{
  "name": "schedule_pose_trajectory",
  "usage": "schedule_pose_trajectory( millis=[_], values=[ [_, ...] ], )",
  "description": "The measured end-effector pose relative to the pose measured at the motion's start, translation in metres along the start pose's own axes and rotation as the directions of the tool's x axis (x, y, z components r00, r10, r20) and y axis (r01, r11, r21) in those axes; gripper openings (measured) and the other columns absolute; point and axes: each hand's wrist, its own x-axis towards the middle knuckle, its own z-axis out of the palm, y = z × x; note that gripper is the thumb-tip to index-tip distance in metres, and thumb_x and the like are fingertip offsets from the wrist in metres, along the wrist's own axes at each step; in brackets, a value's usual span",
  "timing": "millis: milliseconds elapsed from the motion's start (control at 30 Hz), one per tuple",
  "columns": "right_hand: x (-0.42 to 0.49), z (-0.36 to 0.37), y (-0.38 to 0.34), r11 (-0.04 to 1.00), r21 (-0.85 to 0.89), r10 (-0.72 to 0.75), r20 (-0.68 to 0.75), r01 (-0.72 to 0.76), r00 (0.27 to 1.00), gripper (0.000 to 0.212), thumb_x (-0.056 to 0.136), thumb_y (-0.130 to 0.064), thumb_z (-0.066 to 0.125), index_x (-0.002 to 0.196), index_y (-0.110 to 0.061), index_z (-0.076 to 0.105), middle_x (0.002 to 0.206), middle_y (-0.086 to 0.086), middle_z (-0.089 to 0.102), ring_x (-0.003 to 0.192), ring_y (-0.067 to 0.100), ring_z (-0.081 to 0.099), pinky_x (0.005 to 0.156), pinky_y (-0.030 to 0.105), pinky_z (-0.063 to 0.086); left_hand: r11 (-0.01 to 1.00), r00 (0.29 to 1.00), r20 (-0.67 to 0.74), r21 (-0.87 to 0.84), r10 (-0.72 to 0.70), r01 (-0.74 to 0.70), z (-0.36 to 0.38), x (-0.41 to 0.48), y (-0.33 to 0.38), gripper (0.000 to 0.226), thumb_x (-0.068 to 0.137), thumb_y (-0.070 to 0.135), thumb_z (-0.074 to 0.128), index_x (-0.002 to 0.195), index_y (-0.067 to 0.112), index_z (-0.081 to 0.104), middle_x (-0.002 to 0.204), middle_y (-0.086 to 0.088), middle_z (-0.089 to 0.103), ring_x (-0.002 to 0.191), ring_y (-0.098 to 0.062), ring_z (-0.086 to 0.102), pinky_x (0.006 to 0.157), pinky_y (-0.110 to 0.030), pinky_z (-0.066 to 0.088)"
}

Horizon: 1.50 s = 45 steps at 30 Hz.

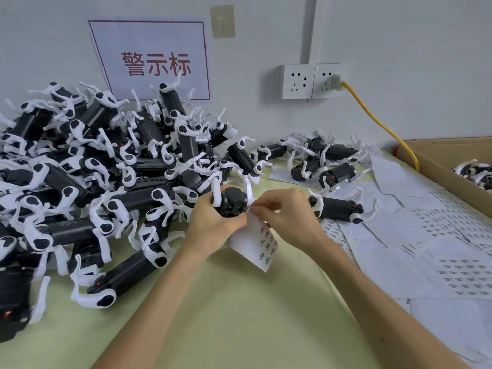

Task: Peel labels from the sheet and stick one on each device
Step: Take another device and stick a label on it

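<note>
Labelling a black-and-white plastic device (231,202)

Left hand (213,225) grips the device and pinches the white paper label sheet (255,242) beneath; right hand (286,218) fingertips pinch at the sheet's top edge.

1. White paper sign (151,59) with a red border and red characters is hanging on the wall.
2. Clear adhesive hook (222,21) is sitting just up and right of it.
3. Yellow cable (378,121) is running from the right-hand one of two wall sockets (298,81) down to the cardboard box (436,166).
4. Pale green mat (239,315) is covering the table.
</note>
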Motion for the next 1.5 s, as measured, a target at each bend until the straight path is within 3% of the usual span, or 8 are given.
schedule_pose_trajectory(
  millis=[367,700,800,900,1100,1200,1333,1500],
  values=[
    [0.001,0.001,0.001,1.000,-0.016,0.010,0.027,-0.010,1.000,0.013,0.096,-0.011,0.067,0.088,-0.013,0.078,0.074,-0.008,0.070,0.077,0.019,0.068,0.075,0.046,0.060,0.999,1.000,-0.022,0.050,-0.005,0.007,0.001,-0.001,0.000,0.021,0.062,0.018,0.072,0.068,0.038,0.066,0.061,0.014,0.059,0.061,-0.006,0.053,0.056,-0.014,0.044],
    [0.000,-0.001,-0.002,1.000,0.010,-0.013,0.018,0.013,1.000,0.014,0.096,-0.006,0.064,0.087,-0.010,0.075,0.075,-0.004,0.072,0.070,0.012,0.068,0.072,0.031,0.058,0.998,1.000,-0.012,0.055,0.018,-0.017,0.002,-0.002,0.003,0.025,0.063,0.015,0.071,0.063,0.039,0.064,0.056,0.017,0.055,0.055,-0.001,0.049,0.053,-0.009,0.040],
    [0.000,-0.004,-0.003,1.000,0.021,-0.023,0.016,0.023,1.000,0.013,0.095,-0.009,0.066,0.089,-0.015,0.076,0.081,-0.015,0.072,0.081,0.002,0.067,0.072,0.014,0.050,0.999,1.000,-0.016,0.043,0.010,-0.009,0.001,-0.002,0.002,0.022,0.064,0.015,0.072,0.061,0.035,0.062,0.055,0.016,0.052,0.055,-0.005,0.047,0.052,-0.013,0.040],
    [0.000,-0.006,-0.005,1.000,-0.001,-0.030,0.030,0.030,0.999,0.008,0.094,-0.018,0.070,0.100,-0.020,0.075,0.101,-0.014,0.071,0.100,0.001,0.064,0.086,0.028,0.054,1.000,0.999,-0.026,0.010,-0.021,0.021,0.000,-0.001,0.001,0.017,0.064,0.014,0.073,0.065,0.027,0.062,0.057,0.011,0.054,0.057,-0.009,0.050,0.053,-0.019,0.045],
    [0.000,-0.009,-0.005,0.998,-0.045,0.059,0.162,-0.053,0.985,0.060,0.091,-0.047,0.072,0.144,-0.029,0.052,0.155,-0.007,0.039,0.141,0.012,0.040,0.110,0.034,0.039,0.987,0.991,-0.074,-0.120,-0.112,0.103,0.000,-0.002,0.004,0.018,0.062,0.013,0.074,0.078,0.023,0.071,0.079,-0.018,0.069,0.072,-0.015,0.065,0.069,-0.038,0.060],
    [0.000,-0.005,-0.003,0.983,-0.082,0.174,0.137,-0.164,0.975,0.089,0.084,-0.069,0.063,0.156,-0.027,0.031,0.164,-0.003,0.025,0.144,0.019,0.037,0.100,0.030,0.037,0.985,0.986,-0.124,-0.149,-0.109,0.090,-0.001,-0.001,0.006,0.030,0.067,0.006,0.078,0.070,0.035,0.073,0.068,0.000,0.069,0.069,-0.009,0.066,0.064,-0.028,0.058],
    [0.001,-0.005,-0.001,0.943,0.086,0.316,0.084,-0.323,0.945,0.095,0.083,-0.066,0.068,0.157,-0.025,0.025,0.150,0.001,0.046,0.129,0.020,0.056,0.095,0.033,0.051,0.959,0.937,-0.275,-0.239,-0.216,0.151,-0.003,0.002,0.004,0.015,0.062,0.012,0.079,0.075,0.015,0.071,0.069,0.002,0.069,0.066,-0.012,0.066,0.060,-0.029,0.056],
    [0.002,-0.007,-0.002,0.874,0.411,0.220,0.136,-0.257,0.966,0.056,0.095,-0.019,0.071,0.142,-0.030,0.045,0.104,0.005,0.075,0.086,0.017,0.073,0.070,0.032,0.059,0.942,0.897,-0.362,-0.304,-0.252,0.142,-0.004,0.005,0.002,0.021,0.077,-0.003,0.078,0.079,0.016,0.070,0.067,0.008,0.070,0.063,-0.008,0.066,0.056,-0.025,0.057]
  ],
)
